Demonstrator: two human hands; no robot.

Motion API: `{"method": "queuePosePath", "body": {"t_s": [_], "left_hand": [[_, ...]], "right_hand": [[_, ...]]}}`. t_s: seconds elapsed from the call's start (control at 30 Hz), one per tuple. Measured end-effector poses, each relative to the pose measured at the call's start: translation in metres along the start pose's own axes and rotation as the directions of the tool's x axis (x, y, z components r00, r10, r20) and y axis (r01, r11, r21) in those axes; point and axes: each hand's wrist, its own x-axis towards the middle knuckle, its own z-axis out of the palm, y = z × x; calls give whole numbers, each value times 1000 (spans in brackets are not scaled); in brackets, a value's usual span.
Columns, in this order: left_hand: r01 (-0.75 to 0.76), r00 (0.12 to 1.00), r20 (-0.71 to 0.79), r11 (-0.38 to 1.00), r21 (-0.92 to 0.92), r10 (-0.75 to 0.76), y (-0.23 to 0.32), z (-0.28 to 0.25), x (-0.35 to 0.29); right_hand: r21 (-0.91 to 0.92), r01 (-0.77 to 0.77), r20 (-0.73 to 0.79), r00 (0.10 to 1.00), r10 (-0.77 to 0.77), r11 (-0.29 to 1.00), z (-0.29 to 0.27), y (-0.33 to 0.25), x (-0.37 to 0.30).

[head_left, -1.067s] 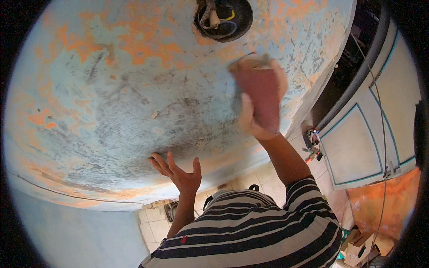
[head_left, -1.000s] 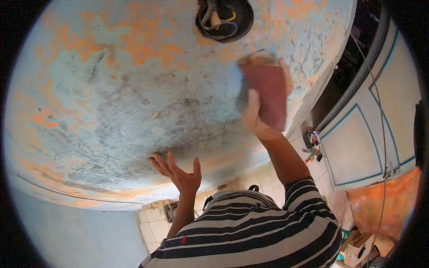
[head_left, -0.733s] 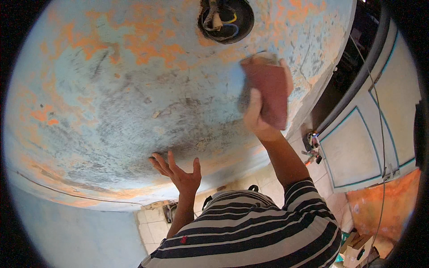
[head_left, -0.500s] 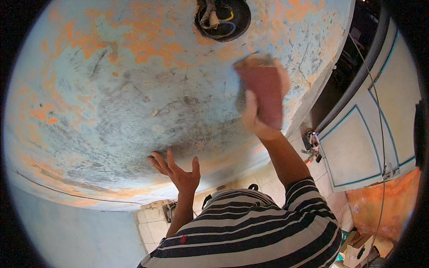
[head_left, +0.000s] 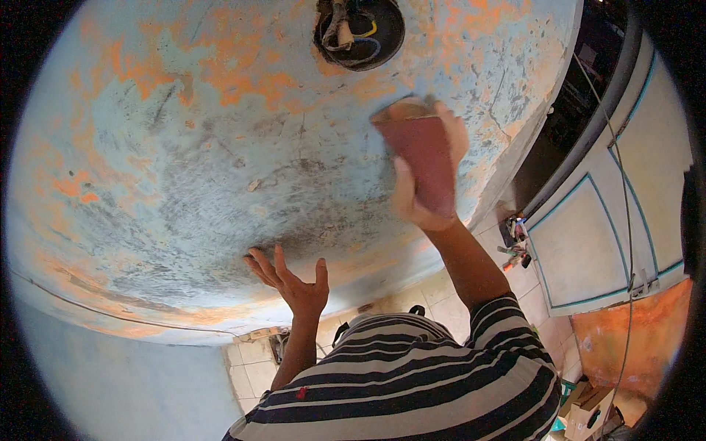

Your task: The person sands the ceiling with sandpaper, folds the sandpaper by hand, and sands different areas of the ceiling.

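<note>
My right hand (head_left: 434,173) grips a reddish-brown sheet of sandpaper (head_left: 421,158), which appears wrapped over a block whose paler end shows at the top. It is held against or very close to the wall (head_left: 243,154), a patchy surface of light blue and orange with dark grey smudges; the hand is slightly blurred. Lower and to the left, my left hand (head_left: 296,285) has its fingers spread, their tips at the darkest smudge on the wall. Nothing is in that hand.
A round black recess (head_left: 360,44) with loose wires opens in the wall above. On the right stands a pale door (head_left: 588,242) with blue lines, a thin cable (head_left: 625,198) hanging before it. Below are floor tiles (head_left: 257,371), small items (head_left: 515,242) and a cardboard box (head_left: 592,411).
My right hand has moved slightly left and down along the wall with the sandpaper. My left hand stays in nearly the same place.
</note>
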Motion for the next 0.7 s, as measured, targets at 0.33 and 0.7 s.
{"method": "queuePosePath", "body": {"t_s": [0.33, 0.7], "left_hand": [[-3, 1000, -1, 999, -49, 3, 4, -2, 0], [59, 998, 1, 998, -19, -59, -15, -19, -8]], "right_hand": [[83, -88, 472, 881, 39, 993, -16, -7, -20], [90, -347, 382, 878, 290, 933, 15, -31, -60]]}}
